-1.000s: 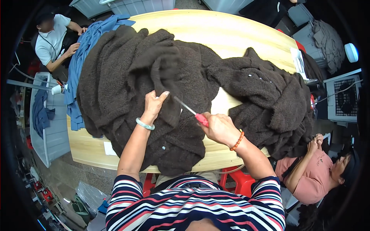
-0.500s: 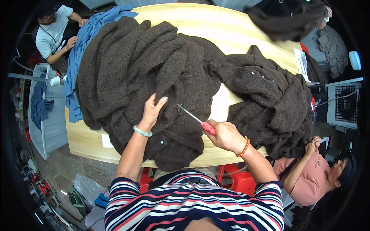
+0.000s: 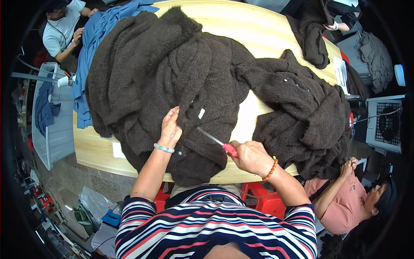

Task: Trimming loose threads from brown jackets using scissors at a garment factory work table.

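A large heap of dark brown knit garments (image 3: 138, 77) lies on the light wood table before me. My left hand (image 3: 171, 128), with a pale bangle at its wrist, pinches an edge of the knit near the middle of the heap. A small white tag (image 3: 201, 113) shows on the fabric just to its right, and a shiny button (image 3: 180, 153) lies below. My right hand (image 3: 252, 157) is closed around a red-handled tool (image 3: 230, 150) with a slim metal shaft. The shaft points up and left toward the knit; its tip is blurred against the fabric.
A second brown knit pile (image 3: 302, 103) lies to the right, blue garments (image 3: 99, 39) along the left edge. White papers (image 3: 340, 73) rest at the right edge. People stand at far left and far right; another person (image 3: 345, 198) sits at near right. Red stools (image 3: 265, 200) stand below the table.
My left hand has closed from a spread thumb to a pinch on the knit. The white tag has come into view. Upper folds have shifted. The far-right brown garment has dropped onto the table edge.
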A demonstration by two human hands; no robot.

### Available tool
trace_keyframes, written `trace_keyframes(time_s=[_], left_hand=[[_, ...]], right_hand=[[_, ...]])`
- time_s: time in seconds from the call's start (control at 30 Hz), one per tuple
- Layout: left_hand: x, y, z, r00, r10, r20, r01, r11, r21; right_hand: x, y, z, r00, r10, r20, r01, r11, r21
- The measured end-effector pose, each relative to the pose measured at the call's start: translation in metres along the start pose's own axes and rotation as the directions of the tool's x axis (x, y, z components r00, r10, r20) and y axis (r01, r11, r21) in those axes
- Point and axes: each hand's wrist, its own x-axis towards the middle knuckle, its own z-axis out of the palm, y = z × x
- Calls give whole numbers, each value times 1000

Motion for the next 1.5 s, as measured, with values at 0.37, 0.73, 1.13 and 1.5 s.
trace_keyframes(time_s=[0.37,0.73,1.13,1.5], left_hand=[[-18,-21,36,942,278,187,-330,667,668],[1,6,41,895,435,100,-271,351,896],[35,-46,114,953,194,232,-302,648,699],[-141,-153,140,566,-202,799,-569,605,556]], right_hand=[[-11,5,0,991,58,-120,-36,983,181],[-20,15,-10,988,98,-122,-78,984,163],[-7,40,-39,963,150,-225,-69,941,331],[45,29,-29,985,86,-149,-72,993,92]])
